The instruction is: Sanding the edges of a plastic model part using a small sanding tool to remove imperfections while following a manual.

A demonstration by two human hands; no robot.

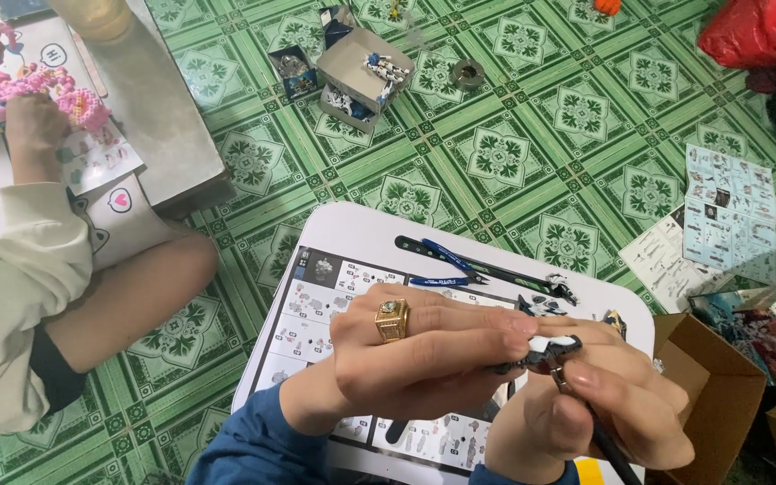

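Note:
My left hand (424,350), with a gold ring on one finger, grips a small black and white model part (545,352) over a white lap table (352,229). My right hand (604,404) holds a thin dark tool (608,447) whose tip touches that part. Under both hands lies an instruction sheet (316,301) with grey step pictures. A blue-handled nipper (446,260) and a few small model pieces (554,292) rest on the table beyond my fingers.
Another person sits at the left, their hand (33,126) on pink beads (56,90) at a low table (163,117). On the green patterned tile floor are an open box of parts (361,72), a metal ring (466,74), loose instruction sheets (720,216), cardboard boxes (720,386).

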